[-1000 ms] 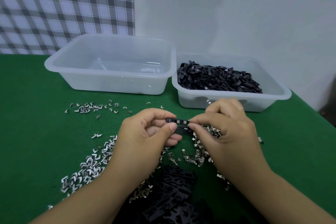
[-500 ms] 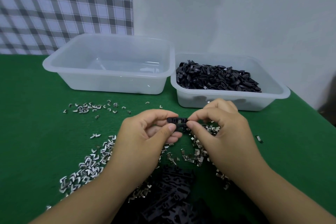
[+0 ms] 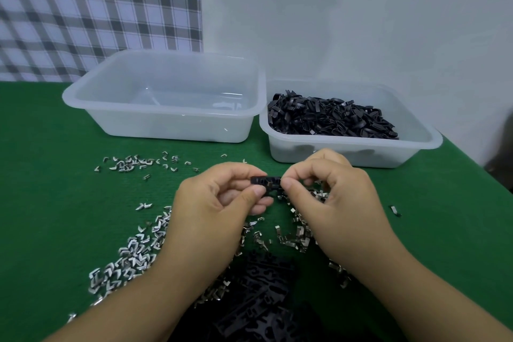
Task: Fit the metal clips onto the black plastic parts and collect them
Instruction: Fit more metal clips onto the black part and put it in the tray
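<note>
Hands: left hand and right hand fingers pinched one small black plastic part | Done: translucent plastic tub held many, seemingly finished | Left: scattered silver metal clips lay unfitted, plenty to go

Green table, white wall, checked curtain.
</note>
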The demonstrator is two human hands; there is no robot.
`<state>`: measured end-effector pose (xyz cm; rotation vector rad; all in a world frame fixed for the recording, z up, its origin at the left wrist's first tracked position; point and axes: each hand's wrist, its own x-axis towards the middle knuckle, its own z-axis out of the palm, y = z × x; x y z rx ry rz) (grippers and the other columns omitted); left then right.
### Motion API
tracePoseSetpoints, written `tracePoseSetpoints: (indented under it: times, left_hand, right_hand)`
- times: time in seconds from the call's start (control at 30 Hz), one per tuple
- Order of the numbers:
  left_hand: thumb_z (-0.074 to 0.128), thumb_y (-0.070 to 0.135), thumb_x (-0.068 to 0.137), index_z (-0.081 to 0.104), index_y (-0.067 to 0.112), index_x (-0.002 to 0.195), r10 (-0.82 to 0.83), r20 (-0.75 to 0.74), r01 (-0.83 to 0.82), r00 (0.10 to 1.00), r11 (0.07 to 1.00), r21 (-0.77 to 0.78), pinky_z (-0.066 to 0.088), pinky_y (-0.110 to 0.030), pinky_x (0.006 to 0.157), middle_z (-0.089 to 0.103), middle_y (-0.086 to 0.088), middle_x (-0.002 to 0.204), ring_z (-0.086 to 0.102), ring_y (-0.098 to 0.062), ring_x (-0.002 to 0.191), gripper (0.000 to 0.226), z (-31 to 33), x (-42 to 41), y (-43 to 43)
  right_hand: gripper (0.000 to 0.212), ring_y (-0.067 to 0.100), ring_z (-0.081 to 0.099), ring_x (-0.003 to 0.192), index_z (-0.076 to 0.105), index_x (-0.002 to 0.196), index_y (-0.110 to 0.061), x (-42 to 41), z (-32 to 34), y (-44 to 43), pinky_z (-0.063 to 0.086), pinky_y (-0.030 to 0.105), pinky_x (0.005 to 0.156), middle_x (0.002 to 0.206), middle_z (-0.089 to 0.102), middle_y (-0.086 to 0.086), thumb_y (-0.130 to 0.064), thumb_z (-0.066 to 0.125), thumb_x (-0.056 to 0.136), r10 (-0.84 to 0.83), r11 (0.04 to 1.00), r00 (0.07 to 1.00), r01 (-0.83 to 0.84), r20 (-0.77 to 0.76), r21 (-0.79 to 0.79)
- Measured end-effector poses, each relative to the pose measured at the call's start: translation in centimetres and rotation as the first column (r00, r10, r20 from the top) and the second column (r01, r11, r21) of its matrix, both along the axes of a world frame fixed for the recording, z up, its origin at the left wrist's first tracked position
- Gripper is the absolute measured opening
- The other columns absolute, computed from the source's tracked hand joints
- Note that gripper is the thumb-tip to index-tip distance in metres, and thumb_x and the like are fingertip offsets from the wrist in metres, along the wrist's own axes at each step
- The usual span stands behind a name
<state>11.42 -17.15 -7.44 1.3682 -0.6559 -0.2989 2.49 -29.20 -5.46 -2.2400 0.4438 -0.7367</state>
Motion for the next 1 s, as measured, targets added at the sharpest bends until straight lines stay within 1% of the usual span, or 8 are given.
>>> tracePoseSetpoints:
  times: [0.13,0.2,0.27,0.33,0.43,0.53,0.73,1.0]
  left_hand:
    - [0.064,-0.009,0.081,0.072,0.019,0.078,0.051,-0.017,-0.052,0.999,0.998,-0.025,0.055,-0.016,0.058,0.073,-0.005,0.07,0.073,-0.017,0.064,0.03,0.0,0.0,0.0]
    - [0.063,-0.006,0.082,0.069,0.019,0.08,0.121,-0.042,-0.123,0.992,0.991,-0.053,0.054,-0.016,0.058,0.073,-0.005,0.07,0.073,-0.016,0.064,0.026,0.0,0.2,0.0]
    - [0.063,-0.004,0.084,0.066,0.016,0.082,0.201,-0.09,-0.207,0.975,0.976,-0.067,0.053,-0.015,0.056,0.071,-0.003,0.066,0.071,-0.014,0.061,0.02,-0.1,0.7,0.0]
    - [0.063,-0.002,0.085,0.065,0.014,0.083,0.247,-0.148,-0.259,0.958,0.963,-0.068,0.052,-0.015,0.052,0.067,0.0,0.058,0.068,-0.011,0.055,0.016,-0.1,1.2,0.1]
    - [0.062,-0.001,0.086,0.063,0.012,0.083,0.265,-0.182,-0.28,0.947,0.958,-0.059,0.051,-0.017,0.048,0.064,0.002,0.053,0.063,-0.01,0.049,0.014,-0.3,1.5,0.2]
    - [0.062,-0.001,0.085,0.064,0.013,0.084,0.261,-0.168,-0.272,0.951,0.961,-0.046,0.05,-0.017,0.047,0.063,0.002,0.053,0.062,-0.01,0.048,0.014,-0.3,1.5,0.2]
    - [0.062,-0.002,0.085,0.064,0.012,0.085,0.253,-0.152,-0.26,0.955,0.965,-0.028,0.049,-0.016,0.046,0.064,0.0,0.054,0.062,-0.009,0.047,0.014,-0.1,1.4,0.2]
    - [0.064,-0.002,0.083,0.065,0.01,0.084,0.236,-0.177,-0.244,0.955,0.97,-0.023,0.049,-0.017,0.046,0.063,0.0,0.052,0.061,-0.01,0.046,0.013,-0.1,1.4,0.2]
  right_hand:
    - [0.015,0.007,0.049,0.082,0.065,0.071,-0.031,0.3,0.3,0.0,0.034,0.013,0.071,0.071,0.051,-0.012,-0.019,0.068,0.079,0.005,1.0,1.0,-0.005,0.028,-0.022]
    - [0.012,0.005,0.05,0.084,0.066,0.079,-0.033,0.1,0.5,-0.1,0.035,0.012,0.073,0.074,0.053,-0.014,-0.021,0.068,0.079,-0.002,1.0,0.999,0.003,0.054,-0.02]
    - [0.016,0.003,0.05,0.087,0.065,0.086,-0.036,-0.2,0.6,-0.4,0.036,0.011,0.076,0.077,0.054,-0.016,-0.021,0.068,0.08,-0.006,0.998,0.999,0.008,0.033,-0.065]
    - [0.015,0.005,0.048,0.09,0.066,0.085,-0.034,-0.2,0.6,-0.5,0.038,0.019,0.083,0.08,0.055,-0.017,-0.02,0.068,0.081,0.021,0.991,0.998,-0.028,-0.059,-0.13]
    - [0.01,0.009,0.046,0.095,0.07,0.086,-0.033,0.2,0.8,0.0,0.036,0.033,0.091,0.087,0.058,-0.018,-0.025,0.065,0.084,0.086,0.96,0.954,-0.157,-0.288,-0.232]
    - [0.012,0.011,0.044,0.099,0.07,0.094,-0.035,0.7,1.0,0.6,0.032,0.036,0.095,0.095,0.059,-0.016,-0.031,0.062,0.086,0.129,0.917,0.893,-0.273,-0.432,-0.291]
    - [0.012,0.01,0.043,0.098,0.071,0.093,-0.035,1.4,1.3,1.1,0.033,0.034,0.094,0.093,0.059,-0.014,-0.031,0.065,0.084,0.19,0.898,0.879,-0.336,-0.437,-0.285]
    - [0.01,0.012,0.044,0.095,0.071,0.091,-0.031,1.9,0.4,1.2,0.032,0.033,0.087,0.09,0.059,-0.013,-0.034,0.062,0.086,0.205,0.804,0.862,-0.419,-0.464,-0.423]
